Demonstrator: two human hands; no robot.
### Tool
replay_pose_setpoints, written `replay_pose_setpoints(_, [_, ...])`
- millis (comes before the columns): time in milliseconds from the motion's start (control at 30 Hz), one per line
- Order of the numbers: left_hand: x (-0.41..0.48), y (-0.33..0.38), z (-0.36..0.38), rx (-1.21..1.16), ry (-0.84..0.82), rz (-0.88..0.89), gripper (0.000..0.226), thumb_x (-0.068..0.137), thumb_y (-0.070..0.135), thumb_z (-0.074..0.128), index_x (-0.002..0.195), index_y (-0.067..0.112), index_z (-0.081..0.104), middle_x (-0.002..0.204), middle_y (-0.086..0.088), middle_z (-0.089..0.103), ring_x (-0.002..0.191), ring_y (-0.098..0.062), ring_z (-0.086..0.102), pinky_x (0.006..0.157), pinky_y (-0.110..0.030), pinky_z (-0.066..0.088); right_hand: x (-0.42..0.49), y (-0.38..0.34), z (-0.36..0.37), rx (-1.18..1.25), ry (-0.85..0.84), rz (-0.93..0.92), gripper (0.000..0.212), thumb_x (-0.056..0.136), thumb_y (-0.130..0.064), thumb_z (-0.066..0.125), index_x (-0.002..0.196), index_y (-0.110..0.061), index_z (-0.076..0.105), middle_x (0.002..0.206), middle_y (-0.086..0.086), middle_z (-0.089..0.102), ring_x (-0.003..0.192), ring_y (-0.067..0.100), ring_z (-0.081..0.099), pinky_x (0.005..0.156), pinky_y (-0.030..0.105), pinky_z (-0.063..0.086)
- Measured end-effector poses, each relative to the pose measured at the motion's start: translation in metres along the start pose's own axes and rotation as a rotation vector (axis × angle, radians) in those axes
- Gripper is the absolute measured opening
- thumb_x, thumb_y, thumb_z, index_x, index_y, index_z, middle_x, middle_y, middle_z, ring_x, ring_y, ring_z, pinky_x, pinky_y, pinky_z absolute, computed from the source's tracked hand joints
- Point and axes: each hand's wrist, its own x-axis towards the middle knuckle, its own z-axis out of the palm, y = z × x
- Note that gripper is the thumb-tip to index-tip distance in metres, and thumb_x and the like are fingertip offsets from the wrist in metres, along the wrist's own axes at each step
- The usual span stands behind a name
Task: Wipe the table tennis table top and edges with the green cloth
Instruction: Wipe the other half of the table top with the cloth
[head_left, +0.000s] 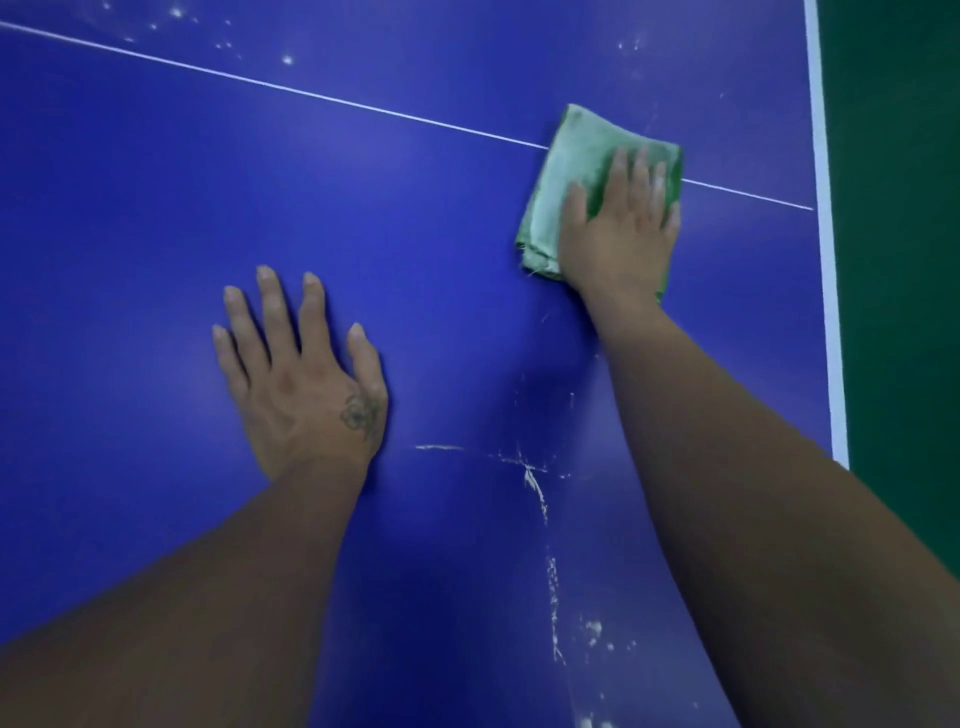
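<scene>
The blue table tennis table top (156, 197) fills the view. A folded green cloth (569, 171) lies on it at the upper right, over the thin white centre line (311, 96). My right hand (621, 223) presses flat on the cloth with straight fingers and covers its lower right part. Further left and nearer to me, my left hand (301, 379) rests flat on the bare blue surface with fingers spread and holds nothing.
A white border stripe (826, 260) marks the table's right edge, with dark green floor (904, 208) beyond it. White dust streaks (535, 483) run across the surface between my arms, and white specks (285, 58) dot the far side.
</scene>
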Motion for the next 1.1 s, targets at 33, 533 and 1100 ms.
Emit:
replay_pose_setpoints(33, [0.000, 0.000, 0.000, -0.001, 0.007, 0.000, 0.066, 0.111, 0.052, 0.031, 0.170, 0.021, 0.031, 0.180, -0.008, 0.017, 0.167, -0.034, 0.007, 0.136, -0.053, 0.004, 0.006, 0.013, -0.003, 0.002, -0.006, 0.046, 0.072, 0.112, -0.054, 0.027, 0.174, -0.019, 0.017, 0.183, 0.001, 0.011, 0.169, 0.021, 0.003, 0.136, 0.052, 0.002])
replay_pose_setpoints(533, [0.002, 0.000, 0.003, -0.014, 0.067, 0.030, 0.057, 0.112, 0.036, 0.035, 0.166, 0.018, 0.040, 0.178, -0.012, 0.025, 0.166, -0.038, 0.015, 0.135, -0.054, 0.009, -0.141, -0.054, 0.025, -0.011, 0.027, -0.209, 0.078, 0.110, -0.061, 0.030, 0.173, -0.014, 0.024, 0.181, 0.014, 0.014, 0.169, 0.032, 0.011, 0.134, 0.058, 0.008])
replay_pose_setpoints(1100, [0.000, -0.003, -0.005, -0.080, 0.045, 0.043, 0.057, 0.113, 0.032, 0.033, 0.167, 0.018, 0.038, 0.179, -0.011, 0.021, 0.167, -0.037, 0.010, 0.136, -0.053, 0.001, -0.071, -0.021, 0.006, 0.043, -0.018, 0.290, 0.076, 0.112, -0.056, 0.024, 0.174, -0.014, 0.011, 0.182, 0.012, 0.000, 0.169, 0.034, -0.004, 0.132, 0.064, -0.001])
